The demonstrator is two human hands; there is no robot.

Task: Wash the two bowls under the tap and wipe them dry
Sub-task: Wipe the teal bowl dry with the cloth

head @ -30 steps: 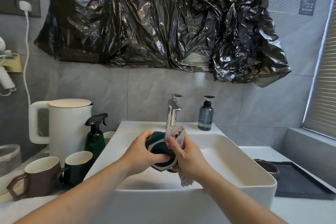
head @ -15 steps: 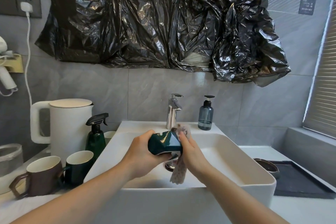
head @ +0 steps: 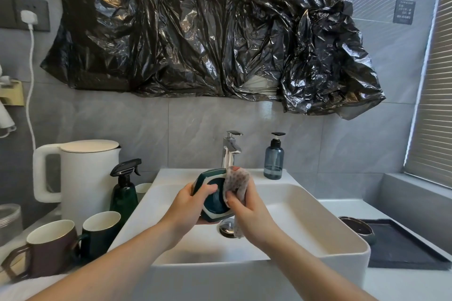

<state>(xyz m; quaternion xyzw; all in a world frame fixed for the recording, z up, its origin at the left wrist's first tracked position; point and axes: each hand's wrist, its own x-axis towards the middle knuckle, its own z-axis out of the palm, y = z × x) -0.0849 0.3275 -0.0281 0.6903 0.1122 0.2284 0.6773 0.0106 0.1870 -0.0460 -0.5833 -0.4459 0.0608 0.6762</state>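
At frame centre, my left hand clamps the green bowl; my right hand pinches the cloth, wiping. Next, probably the second bowl.

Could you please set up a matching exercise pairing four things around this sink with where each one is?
Things:
1. green bowl
2. spotted cloth
3. soap dispenser
4. dark bowl

Places:
A. on the black tray, right of the basin
B. held in the left hand
C. on the basin's back ledge, right of the tap
D. pressed to the green bowl by the right hand

Pairs: 1-B, 2-D, 3-C, 4-A
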